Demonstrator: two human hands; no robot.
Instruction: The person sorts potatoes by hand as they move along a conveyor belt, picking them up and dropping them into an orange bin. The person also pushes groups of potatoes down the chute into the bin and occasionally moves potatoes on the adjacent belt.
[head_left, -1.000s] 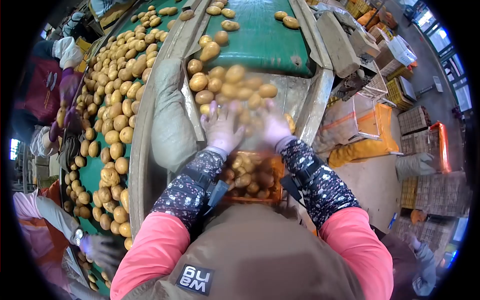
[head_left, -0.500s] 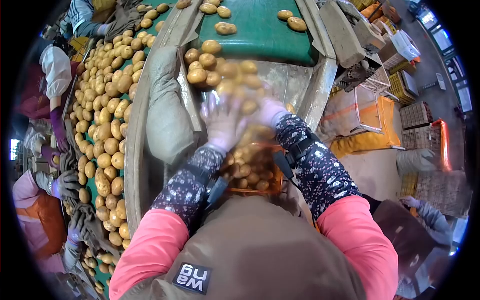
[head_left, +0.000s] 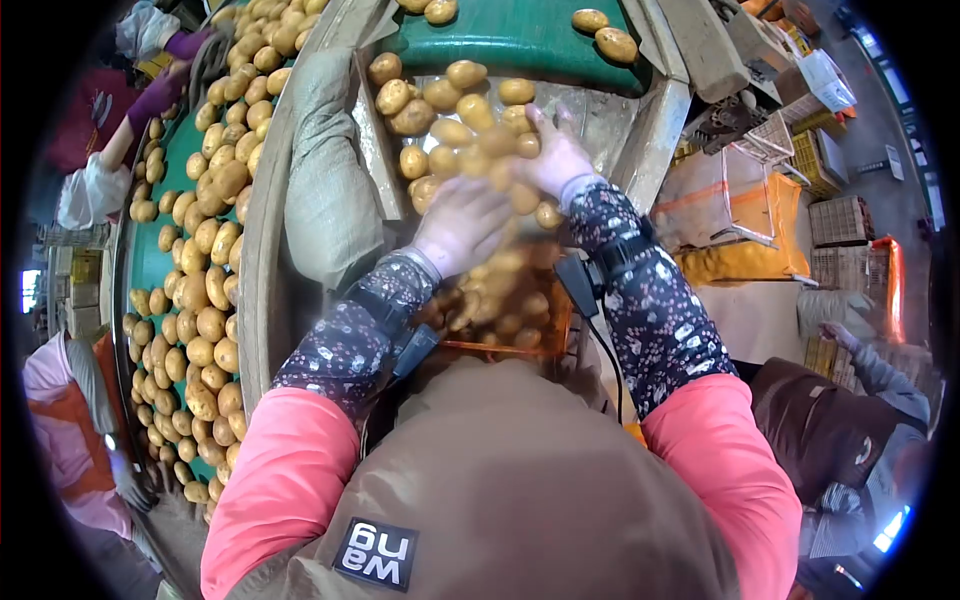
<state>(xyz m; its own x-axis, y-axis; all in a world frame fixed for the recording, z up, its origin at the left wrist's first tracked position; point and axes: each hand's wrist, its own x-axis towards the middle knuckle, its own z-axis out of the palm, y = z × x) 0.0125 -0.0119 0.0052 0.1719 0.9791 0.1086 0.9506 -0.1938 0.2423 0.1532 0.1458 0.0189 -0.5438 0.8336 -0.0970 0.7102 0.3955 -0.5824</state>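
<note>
My left hand, in a pale thin glove, lies flat beside a stream of potatoes on the metal chute. My right hand, gloved alike, has its fingers spread at the right edge of the stream and touches potatoes there. Neither hand is wrapped round a single potato. Below my hands, blurred potatoes drop into an orange-rimmed container against my apron. Part of the container is hidden by my forearms and the falling potatoes.
A green conveyor belt feeds the chute, with a grey padded sack along its left side. Another belt on the left carries many potatoes, with co-workers beside it. Crates and an orange sack stand right.
Potatoes have slid further down the chute and more fall into the container. My left hand has moved down and left; my right hand has shifted slightly up and right. Co-workers' arms at left moved.
</note>
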